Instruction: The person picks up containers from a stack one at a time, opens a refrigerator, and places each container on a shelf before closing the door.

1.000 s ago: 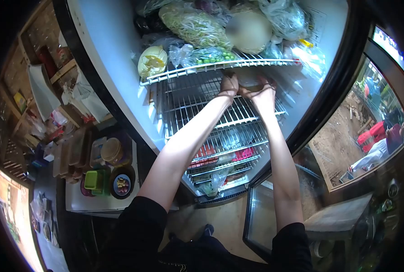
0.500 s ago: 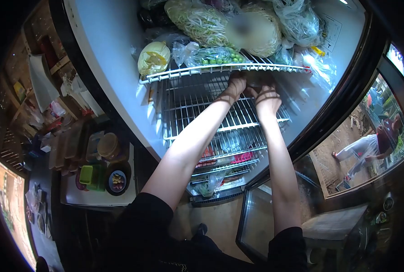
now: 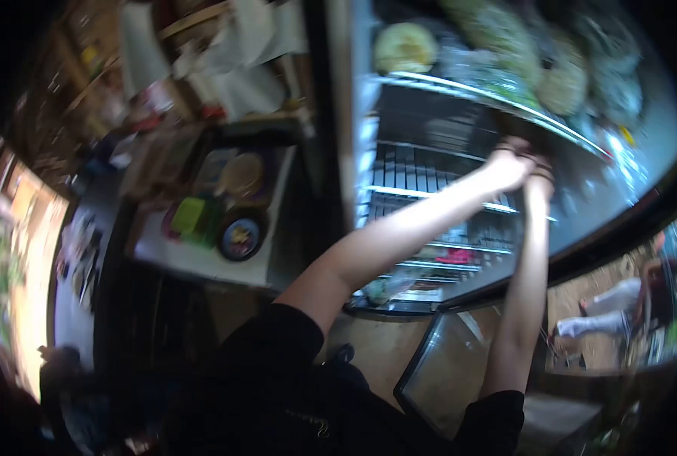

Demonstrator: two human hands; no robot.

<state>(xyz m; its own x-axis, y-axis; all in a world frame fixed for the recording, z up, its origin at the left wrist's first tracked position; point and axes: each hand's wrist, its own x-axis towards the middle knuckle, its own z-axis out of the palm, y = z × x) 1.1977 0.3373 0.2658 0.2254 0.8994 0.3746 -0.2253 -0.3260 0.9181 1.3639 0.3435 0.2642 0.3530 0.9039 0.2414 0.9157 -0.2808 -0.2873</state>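
Inside the open fridge, my left hand and my right hand are close together below the front edge of the upper wire shelf. The fingers of both look curled inward, though motion smears them. Whatever lies between them is too dark and blurred to name. Above them, the upper shelf bears a pale cut cabbage-like vegetable, a bag of small green round vegetables and bags of pale sprouts. A lower wire shelf runs beneath my forearms.
A glass fridge door stands open low on the right. To the left, a white table carries a green container, a round tub and a dark bowl. Another person shows at far right.
My view has swung left, so the fridge sits further right and the table shows more. Both hands remain together beneath the upper shelf. The picture is more blurred.
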